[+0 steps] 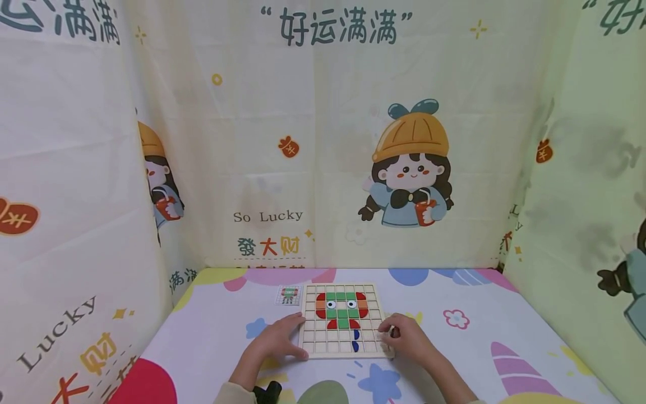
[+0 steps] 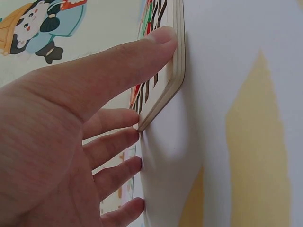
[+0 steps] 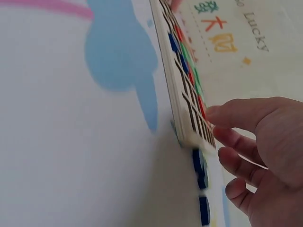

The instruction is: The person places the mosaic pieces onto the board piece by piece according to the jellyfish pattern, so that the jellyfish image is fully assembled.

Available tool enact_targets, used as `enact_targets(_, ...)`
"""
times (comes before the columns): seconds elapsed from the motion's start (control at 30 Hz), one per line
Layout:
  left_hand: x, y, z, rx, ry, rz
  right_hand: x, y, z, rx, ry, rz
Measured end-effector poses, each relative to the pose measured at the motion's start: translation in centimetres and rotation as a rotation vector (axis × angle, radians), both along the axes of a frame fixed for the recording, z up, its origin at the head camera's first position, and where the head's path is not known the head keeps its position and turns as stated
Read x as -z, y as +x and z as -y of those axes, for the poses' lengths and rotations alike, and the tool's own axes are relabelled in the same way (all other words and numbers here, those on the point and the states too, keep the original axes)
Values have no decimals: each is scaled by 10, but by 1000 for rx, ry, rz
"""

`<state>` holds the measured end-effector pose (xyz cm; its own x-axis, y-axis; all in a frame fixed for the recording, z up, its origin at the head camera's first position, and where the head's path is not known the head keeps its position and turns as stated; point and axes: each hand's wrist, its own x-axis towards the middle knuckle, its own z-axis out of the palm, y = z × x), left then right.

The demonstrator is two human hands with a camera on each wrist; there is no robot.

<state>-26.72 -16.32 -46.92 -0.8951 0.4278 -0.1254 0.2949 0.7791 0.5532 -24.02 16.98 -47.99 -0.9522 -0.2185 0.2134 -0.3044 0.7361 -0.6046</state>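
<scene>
A pale wooden grid board [image 1: 348, 354] lies flat on the table, bearing a red, green and orange pattern with two eye pieces [image 1: 331, 304]. Below it, two dark blue rounded pieces [image 1: 356, 334] sit in the grid. My left hand [image 1: 279, 338] rests at the board's left side, its thumb [image 2: 161, 40] on the near frame edge and its other fingers fairly straight. At the right edge is my right hand [image 1: 407, 338], thumb and forefinger close together; whether anything is between them is hidden. Loose dark blue pieces [image 3: 200, 170] lie beyond the board in the right wrist view.
A small printed card [image 1: 289, 295] with a figure in a grid lies by the board's far left corner. The table [image 1: 444, 365] has a colourful printed cover. Printed curtains [image 1: 323, 168] stand behind and on both sides. A black object [image 1: 267, 391] is at my left wrist.
</scene>
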Motion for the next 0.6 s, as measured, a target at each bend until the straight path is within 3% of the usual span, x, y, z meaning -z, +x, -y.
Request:
enact_targets(0.17,-1,0,0,5,-4,-1,4,0,-23,32,-10,-70)
enact_targets(0.3,-1,0,2,9,-8,-4,5,1,-25,8,-32,-87)
enact_targets(0.6,-2,-1,0,18,-4,3,5,0,15,-117,-61,79)
